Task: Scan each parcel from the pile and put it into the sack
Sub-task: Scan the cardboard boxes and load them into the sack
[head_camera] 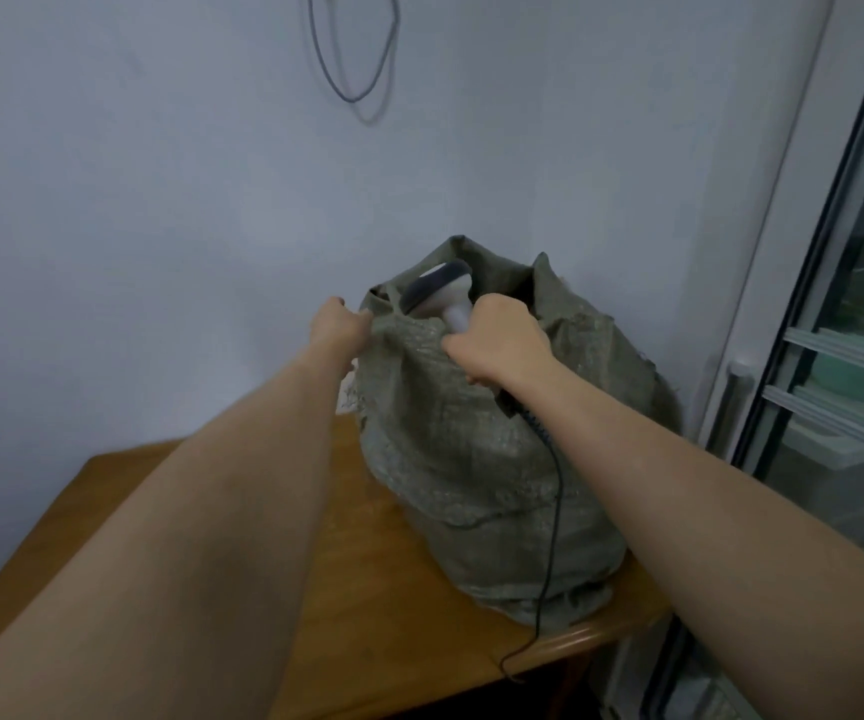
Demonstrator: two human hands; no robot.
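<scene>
The sack (481, 449) stands at the counter's (367, 589) far right corner against the wall. Left hand (336, 324) pinches its rim; right hand (497, 345) grips the scanner (440, 293) and rim, fingers closed.

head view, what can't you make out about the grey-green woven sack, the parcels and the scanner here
- Inside of the grey-green woven sack: head view, hidden by its own folded rim; dark.
- Parcel pile: none in the head view, so how many remain is unknown.
- White and dark handheld scanner: handle hidden by the right hand.
- Left hand fingers: buried in sack cloth.
- Black scanner cable: far end hidden below the wooden table edge.
</scene>
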